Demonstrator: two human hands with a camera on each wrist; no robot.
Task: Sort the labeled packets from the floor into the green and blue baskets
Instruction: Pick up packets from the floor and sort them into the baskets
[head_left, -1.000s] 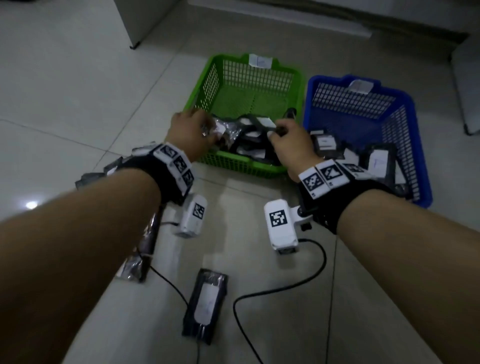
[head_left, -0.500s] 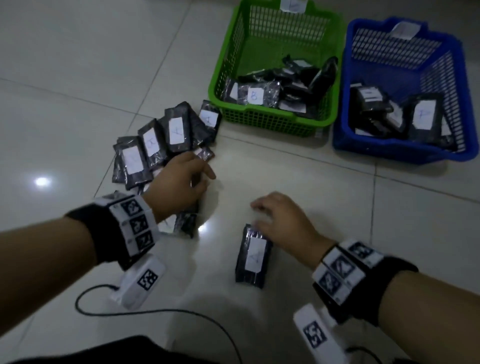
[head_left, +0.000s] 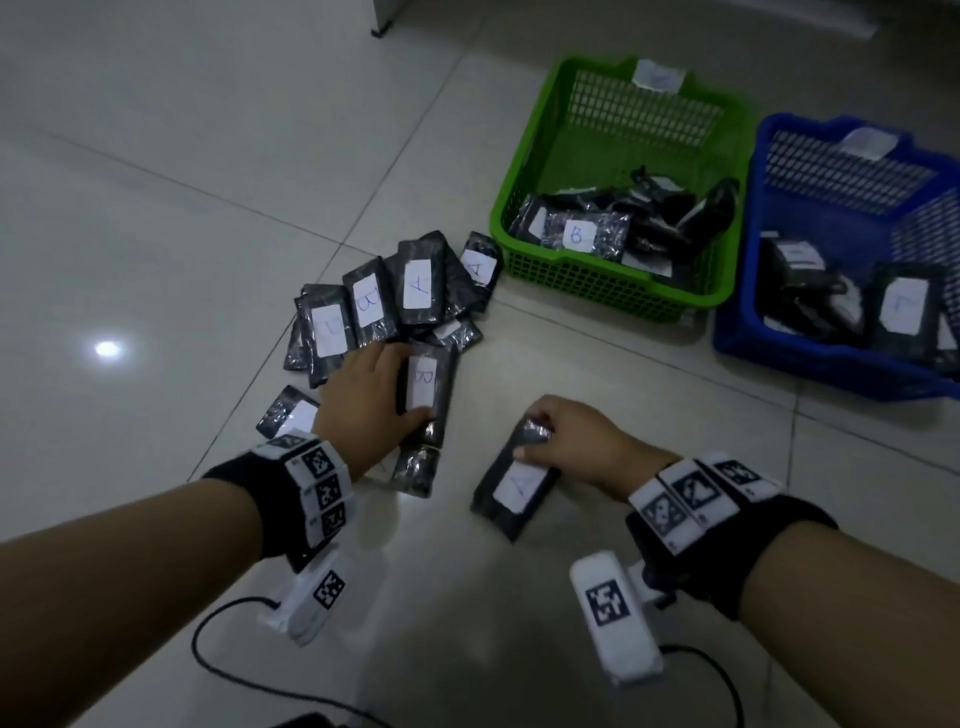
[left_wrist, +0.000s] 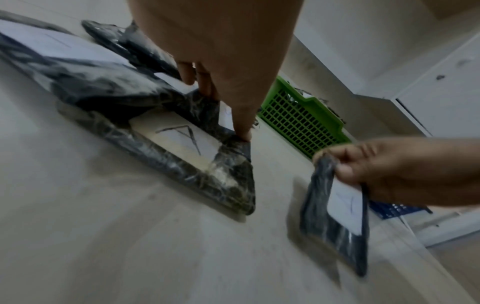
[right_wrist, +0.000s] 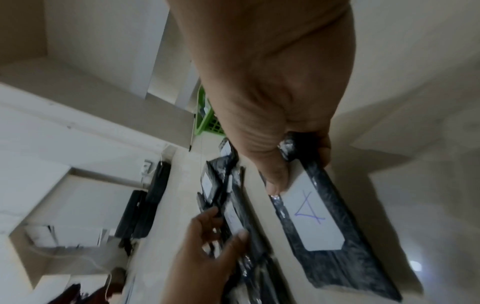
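Observation:
Black packets with white labels lie fanned in a pile (head_left: 374, 306) on the tiled floor. My left hand (head_left: 410, 410) grips a packet marked B (head_left: 423, 382) at the pile's near edge, thumb on top and fingers under its side. In the left wrist view another packet marked A (left_wrist: 182, 139) lies beneath it. My right hand (head_left: 535, 441) pinches the far end of a lone packet marked A (head_left: 514, 486), (right_wrist: 317, 222), which rests tilted on the floor. The green basket (head_left: 613, 306) and the blue basket (head_left: 810, 364) stand at the far right, each holding several packets.
A black cable (head_left: 234, 675) loops over the floor near my forearms. A white furniture leg (head_left: 382, 18) stands at the far edge. Bare tiles stretch to the left and between the pile and the baskets.
Both hands came back from the green basket to the floor. The left hand has closed round the B packet, and the right hand has lifted one end of the A packet.

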